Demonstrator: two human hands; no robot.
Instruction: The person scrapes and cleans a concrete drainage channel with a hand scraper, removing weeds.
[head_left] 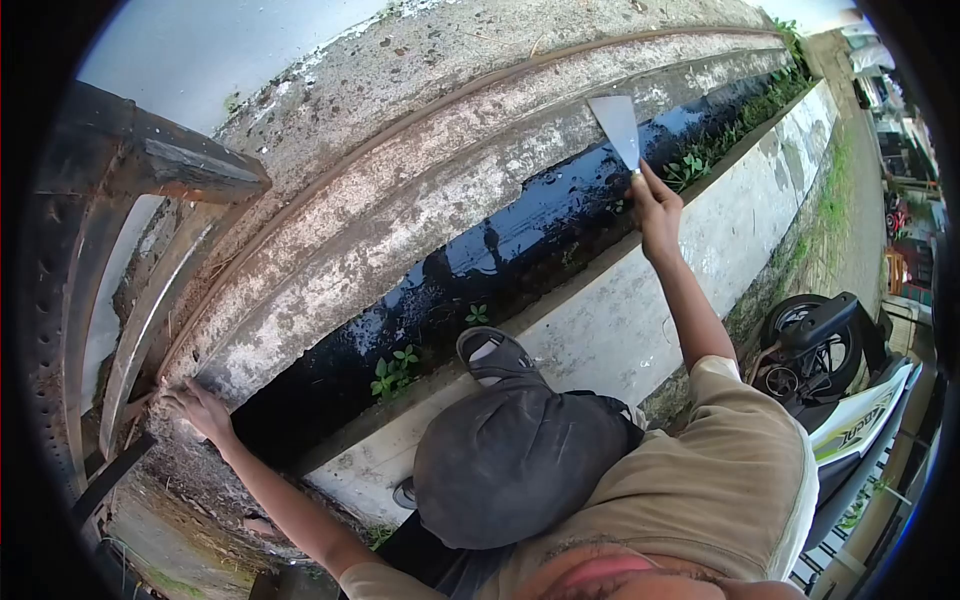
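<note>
My right hand (655, 208) is closed around the handle of a metal scraper (618, 125). The wide blade points up and rests over or against the edge of the weathered concrete ledge (400, 225); contact is unclear. At the lower left, my left hand (198, 410) lies on the near end of that ledge with its fingers spread, holding nothing. Between the ledge and a pale concrete wall (590, 310) runs a ditch of dark water (490, 245).
A rusty metal frame (190, 160) stands at the left. Small green plants (395, 372) grow in the ditch. My knee and sandalled foot (500, 355) are by the pale wall. A parked motorcycle (825, 370) is at the right.
</note>
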